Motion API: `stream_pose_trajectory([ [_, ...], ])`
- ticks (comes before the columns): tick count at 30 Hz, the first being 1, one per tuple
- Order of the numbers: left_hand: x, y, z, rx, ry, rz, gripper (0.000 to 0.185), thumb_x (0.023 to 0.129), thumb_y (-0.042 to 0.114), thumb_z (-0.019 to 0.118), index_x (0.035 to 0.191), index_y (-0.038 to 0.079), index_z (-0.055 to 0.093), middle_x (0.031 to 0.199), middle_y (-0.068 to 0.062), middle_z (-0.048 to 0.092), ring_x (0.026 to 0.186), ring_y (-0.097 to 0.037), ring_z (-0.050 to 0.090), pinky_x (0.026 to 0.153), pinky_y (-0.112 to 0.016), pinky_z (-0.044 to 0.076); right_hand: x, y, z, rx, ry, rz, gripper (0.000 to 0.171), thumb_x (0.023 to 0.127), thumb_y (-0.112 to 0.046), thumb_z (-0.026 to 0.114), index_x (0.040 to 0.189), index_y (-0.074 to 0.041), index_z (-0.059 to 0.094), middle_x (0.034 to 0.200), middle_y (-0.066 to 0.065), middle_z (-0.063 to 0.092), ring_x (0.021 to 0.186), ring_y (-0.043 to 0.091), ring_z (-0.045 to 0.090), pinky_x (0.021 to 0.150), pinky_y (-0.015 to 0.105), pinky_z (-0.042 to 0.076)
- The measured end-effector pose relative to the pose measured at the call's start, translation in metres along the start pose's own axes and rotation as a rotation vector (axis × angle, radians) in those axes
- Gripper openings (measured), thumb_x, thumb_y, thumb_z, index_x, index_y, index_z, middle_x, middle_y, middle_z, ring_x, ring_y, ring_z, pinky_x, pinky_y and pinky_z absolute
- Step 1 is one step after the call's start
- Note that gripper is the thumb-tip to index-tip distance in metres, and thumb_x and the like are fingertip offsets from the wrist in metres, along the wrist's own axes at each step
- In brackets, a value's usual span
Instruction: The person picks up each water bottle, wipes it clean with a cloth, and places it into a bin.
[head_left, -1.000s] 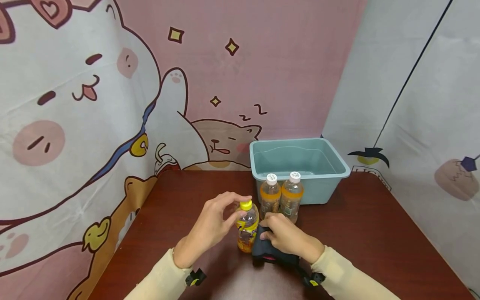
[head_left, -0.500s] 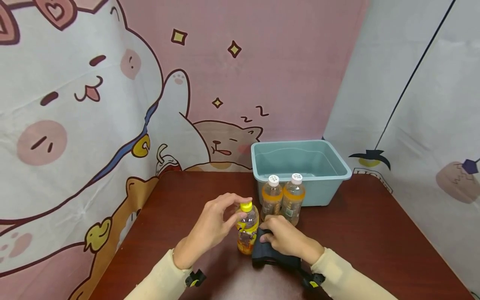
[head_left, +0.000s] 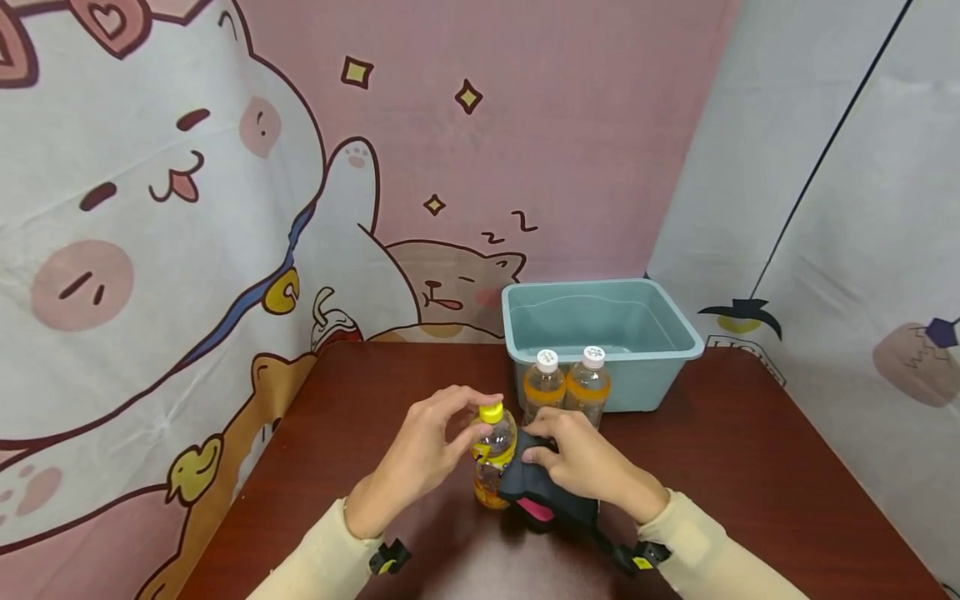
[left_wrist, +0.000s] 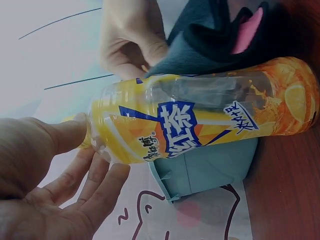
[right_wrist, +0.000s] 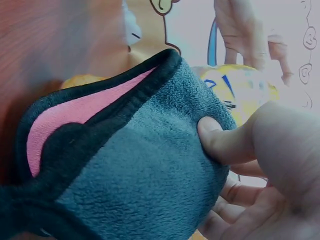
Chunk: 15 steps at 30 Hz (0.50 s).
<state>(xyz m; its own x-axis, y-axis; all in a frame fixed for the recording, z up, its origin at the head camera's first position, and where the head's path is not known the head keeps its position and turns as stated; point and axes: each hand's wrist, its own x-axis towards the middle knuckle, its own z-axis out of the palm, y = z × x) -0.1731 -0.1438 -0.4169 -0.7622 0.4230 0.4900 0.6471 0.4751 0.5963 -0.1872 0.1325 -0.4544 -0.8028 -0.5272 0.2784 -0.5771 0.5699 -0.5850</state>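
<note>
A clear iced tea bottle with a yellow-and-blue label stands upright on the table. My left hand pinches its yellow cap between thumb and forefinger; in the left wrist view the other fingers lie beside the bottle's shoulder. With thumb and fingers, my right hand grips a dark grey plush cloth against the bottle's right side. The right wrist view shows the cloth's black edging and pink inner side. The cloth hides part of the label in the head view.
Two bottles with white caps and orange bands, a left one and a right one, stand just behind my right hand. A light blue plastic bin sits behind them on the brown table. A printed cartoon backdrop surrounds the table.
My right hand has lifted slightly and shifted right with the cloth, whose pink side now shows more. My left hand stays on the cap and the bottle keeps its place.
</note>
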Motion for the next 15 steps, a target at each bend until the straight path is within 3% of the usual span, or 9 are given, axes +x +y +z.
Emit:
stream_pose_trajectory([
  [8, 0.001, 0.001, 0.000, 0.009, 0.004, 0.022, 0.040, 0.101, 0.011, 0.091, 0.138, 0.021, 0.080, 0.140, 0.006, 0.083, 0.123, -0.017, 0.079, 0.099, -0.037, 0.072, 0.002, -0.009, -0.012, 0.013, 0.068, -0.018, 0.025, 0.105, -0.014, 0.089, 0.129, -0.006, 0.088, 0.110, -0.002, 0.080, 0.096, 0.005, 0.070, 0.076, 0.023, 0.059],
  [15, 0.001, 0.001, 0.000, 0.035, 0.009, 0.018, 0.042, 0.100, 0.011, 0.092, 0.138, 0.022, 0.079, 0.139, 0.006, 0.084, 0.123, -0.017, 0.080, 0.104, -0.042, 0.072, 0.006, -0.014, -0.018, 0.035, 0.129, -0.028, 0.024, 0.102, -0.009, 0.090, 0.126, -0.008, 0.090, 0.101, -0.007, 0.075, 0.084, 0.003, 0.062, 0.065, 0.023, 0.055],
])
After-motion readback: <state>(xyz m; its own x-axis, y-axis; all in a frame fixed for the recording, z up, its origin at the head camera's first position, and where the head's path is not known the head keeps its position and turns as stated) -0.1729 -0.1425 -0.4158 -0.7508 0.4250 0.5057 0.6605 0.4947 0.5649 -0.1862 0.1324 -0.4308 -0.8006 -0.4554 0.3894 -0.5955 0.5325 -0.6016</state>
